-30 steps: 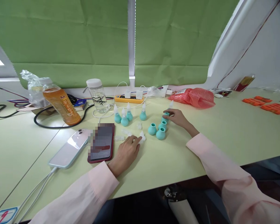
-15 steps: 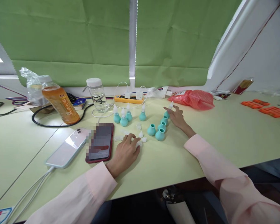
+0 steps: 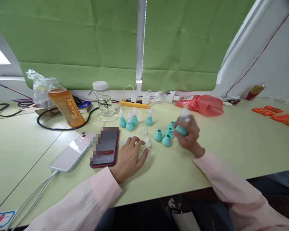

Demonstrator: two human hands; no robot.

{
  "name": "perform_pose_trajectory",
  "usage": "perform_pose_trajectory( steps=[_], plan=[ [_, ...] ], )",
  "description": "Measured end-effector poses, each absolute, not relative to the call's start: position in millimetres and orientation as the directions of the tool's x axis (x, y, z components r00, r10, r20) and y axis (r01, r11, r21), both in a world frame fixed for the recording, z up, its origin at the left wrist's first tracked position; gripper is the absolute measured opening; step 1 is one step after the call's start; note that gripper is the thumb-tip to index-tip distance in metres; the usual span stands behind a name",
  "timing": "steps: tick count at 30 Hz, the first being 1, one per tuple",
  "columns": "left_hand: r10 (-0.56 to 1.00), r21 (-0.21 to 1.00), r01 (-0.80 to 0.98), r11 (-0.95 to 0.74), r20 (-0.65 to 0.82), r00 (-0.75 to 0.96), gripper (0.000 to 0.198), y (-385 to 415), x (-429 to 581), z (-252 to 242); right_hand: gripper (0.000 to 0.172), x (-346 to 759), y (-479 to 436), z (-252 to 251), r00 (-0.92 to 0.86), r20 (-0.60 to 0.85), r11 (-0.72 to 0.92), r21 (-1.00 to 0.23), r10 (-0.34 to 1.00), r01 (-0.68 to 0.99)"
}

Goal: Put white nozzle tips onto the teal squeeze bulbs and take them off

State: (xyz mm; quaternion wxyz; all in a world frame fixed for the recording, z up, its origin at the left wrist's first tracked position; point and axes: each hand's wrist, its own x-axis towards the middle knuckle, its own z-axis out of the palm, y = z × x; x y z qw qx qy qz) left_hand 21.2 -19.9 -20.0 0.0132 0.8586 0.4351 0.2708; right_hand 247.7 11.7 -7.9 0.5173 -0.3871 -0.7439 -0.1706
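Observation:
My right hand (image 3: pixel 189 136) is lifted off the table, blurred by motion, with its fingers wrapped round a teal rubber bulb with a clear tip (image 3: pixel 182 125). Three open teal bulbs (image 3: pixel 167 140) stand just left of it. Further back stands a row of several teal bulbs fitted with clear tips (image 3: pixel 129 123). My left hand (image 3: pixel 131 156) lies on the pale green table (image 3: pixel 231 141) with its fingers curled over small clear plastic tips (image 3: pixel 148 142), beside a red phone (image 3: pixel 104 147).
A pink phone (image 3: pixel 71 155) on a white cable lies left of the red one. Behind stand an orange drink bottle (image 3: pixel 66 104), a clear water bottle (image 3: pixel 104 99), a yellow power strip (image 3: pixel 134 102) and a red bubble-wrap bag (image 3: pixel 202 103). Orange parts (image 3: pixel 279 115) lie far right.
My right hand has picked up a tipped teal bulb from the far end of the cluster and drawn it back toward me. My left hand has stayed over the clear tips.

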Motion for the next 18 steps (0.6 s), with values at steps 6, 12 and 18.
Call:
perform_pose_trajectory(
  steps=[6,12,18],
  plan=[
    [0.702,0.275,0.660,-0.699,0.441,0.559,0.009,-20,14,-21,0.025,196,-27,-30,-0.763,0.546,0.920,-0.041,0.347,0.389],
    [0.659,0.665,0.291,-0.688,0.404,0.634,0.020,-21,10,-23,0.029,195,-30,-32,-0.748,0.529,0.916,-0.201,0.400,0.348],
    [0.830,0.996,0.051,-0.073,0.032,0.557,0.041,-18,22,-22,0.032,195,-32,-31,-0.710,0.560,0.904,-0.236,0.426,0.356]
  ],
)
